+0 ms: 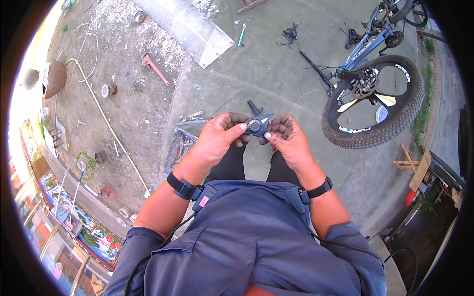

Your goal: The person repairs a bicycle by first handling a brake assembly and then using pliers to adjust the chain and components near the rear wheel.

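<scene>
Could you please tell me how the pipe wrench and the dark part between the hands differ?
The pipe wrench is red, the dark part largely black. The pipe wrench is long, the dark part compact. The pipe wrench lies on the ground; left hand and right hand hold the dark part.

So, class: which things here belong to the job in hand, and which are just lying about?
Likely the job's:
black round-centred part, between left hand and right hand
blue mountain bike
black lever

Probably lying about:
red pipe wrench
pale hose
flat sheet
</scene>
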The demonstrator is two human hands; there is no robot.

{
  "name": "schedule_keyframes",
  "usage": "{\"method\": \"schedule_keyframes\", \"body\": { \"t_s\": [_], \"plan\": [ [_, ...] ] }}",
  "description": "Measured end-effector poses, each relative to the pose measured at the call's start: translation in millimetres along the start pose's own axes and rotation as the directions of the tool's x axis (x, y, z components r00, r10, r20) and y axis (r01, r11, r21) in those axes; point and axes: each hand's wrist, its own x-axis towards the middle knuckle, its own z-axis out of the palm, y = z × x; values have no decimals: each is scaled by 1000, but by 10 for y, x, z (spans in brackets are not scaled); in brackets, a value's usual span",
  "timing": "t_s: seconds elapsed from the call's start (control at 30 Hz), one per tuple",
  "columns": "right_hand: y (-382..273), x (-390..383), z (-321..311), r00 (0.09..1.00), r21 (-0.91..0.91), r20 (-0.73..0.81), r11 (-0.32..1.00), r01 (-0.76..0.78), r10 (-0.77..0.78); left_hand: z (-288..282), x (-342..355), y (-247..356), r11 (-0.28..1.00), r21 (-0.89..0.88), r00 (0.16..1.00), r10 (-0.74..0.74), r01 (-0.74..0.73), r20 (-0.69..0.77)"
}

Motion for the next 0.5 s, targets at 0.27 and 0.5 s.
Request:
{"method": "schedule_keyframes", "body": {
  "t_s": [0.27, 0.5],
  "plan": [
    [260, -1111, -707, 999, 74, -5, 996, 44, -44, 942, -462, -423, 996, 87, 993, -21, 11, 114],
    [519, -2417, -1736, 964, 117, -203, 973, 199, -172, 2376, -806, -1021, 960, 276, 953, -119, 39, 279]
  ]
}}
